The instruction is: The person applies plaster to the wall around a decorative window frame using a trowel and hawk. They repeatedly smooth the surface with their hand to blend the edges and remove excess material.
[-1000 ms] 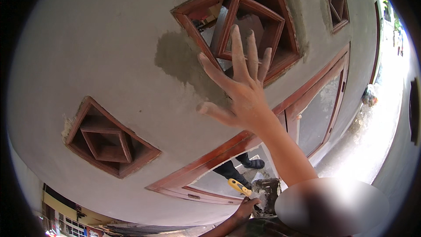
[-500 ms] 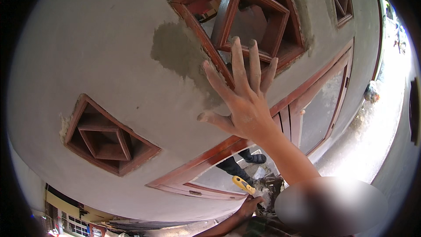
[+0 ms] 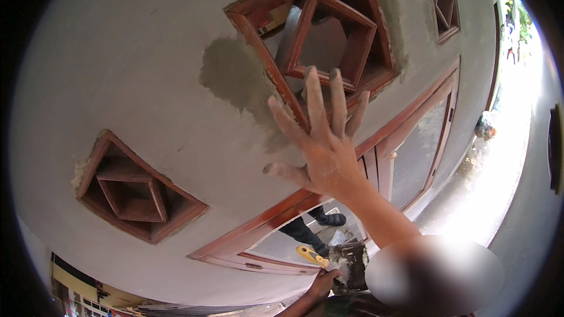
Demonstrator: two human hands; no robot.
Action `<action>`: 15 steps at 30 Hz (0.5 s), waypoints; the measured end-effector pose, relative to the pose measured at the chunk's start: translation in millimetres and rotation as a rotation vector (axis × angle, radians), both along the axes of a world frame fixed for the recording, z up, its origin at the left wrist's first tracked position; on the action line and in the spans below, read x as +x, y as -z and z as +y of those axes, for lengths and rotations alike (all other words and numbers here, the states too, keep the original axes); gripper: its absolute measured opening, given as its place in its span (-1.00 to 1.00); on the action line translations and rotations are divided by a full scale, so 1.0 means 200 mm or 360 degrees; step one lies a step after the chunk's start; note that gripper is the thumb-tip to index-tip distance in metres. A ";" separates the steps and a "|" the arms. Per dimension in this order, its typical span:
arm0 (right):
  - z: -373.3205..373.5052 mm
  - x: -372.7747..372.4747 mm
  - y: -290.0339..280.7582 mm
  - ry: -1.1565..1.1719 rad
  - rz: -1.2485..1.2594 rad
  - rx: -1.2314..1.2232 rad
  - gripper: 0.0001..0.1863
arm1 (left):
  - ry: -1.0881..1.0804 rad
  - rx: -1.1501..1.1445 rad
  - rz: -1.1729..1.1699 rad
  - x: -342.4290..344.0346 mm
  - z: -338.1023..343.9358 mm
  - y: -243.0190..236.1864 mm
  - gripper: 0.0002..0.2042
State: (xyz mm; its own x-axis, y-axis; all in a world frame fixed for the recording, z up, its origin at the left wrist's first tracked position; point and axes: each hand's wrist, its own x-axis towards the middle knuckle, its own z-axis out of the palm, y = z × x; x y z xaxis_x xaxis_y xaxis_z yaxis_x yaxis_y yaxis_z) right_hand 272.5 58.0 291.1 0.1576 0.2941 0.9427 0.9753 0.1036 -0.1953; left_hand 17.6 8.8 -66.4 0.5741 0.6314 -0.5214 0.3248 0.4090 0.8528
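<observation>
My right hand (image 3: 329,152), fingers spread and dusty with grey, is against or just off the grey wall, just below a large red-brown window frame (image 3: 252,41) with a tilted square inner frame. Its fingertips overlap the frame's lower edge; I cannot tell whether they touch. A damp, darker plaster patch (image 3: 226,70) lies left of it. Low in the view my left hand (image 3: 322,283) grips a dark, mortar-smeared container (image 3: 351,267) with a yellow-handled tool (image 3: 310,256) in it; which of the two its fingers hold is hard to tell.
Smaller framed openings sit at left (image 3: 182,211) and upper right (image 3: 443,6). A red-framed glazed door (image 3: 420,152) runs below my hand, with someone's dark-trousered legs (image 3: 302,232) showing in a pane. A bright alley (image 3: 493,164) with a bundle (image 3: 486,126) runs along the right.
My spread right hand has moved steadily downward, from over the inner square frame toward the lower edge of the large frame. My left hand and the container stay low in the view.
</observation>
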 end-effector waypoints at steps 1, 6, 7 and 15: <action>-0.02 -0.01 0.01 -0.0051 0.0003 -0.0077 0.04 | 0.0004 0.0053 -0.0052 -0.06 0.00 0.13 -0.81; 0.00 0.02 0.02 -0.0240 0.0089 0.0032 0.40 | 0.0031 -0.0059 -0.0137 0.04 -0.02 -0.21 -0.78; 0.01 0.01 0.00 -0.0246 0.0078 0.0063 0.46 | -0.0043 -0.0231 -0.0175 0.05 -0.02 -0.21 -0.76; 0.09 0.04 -0.19 0.0070 -0.0125 0.0031 0.46 | 0.0028 0.0053 -0.0135 -0.01 0.04 0.17 -0.78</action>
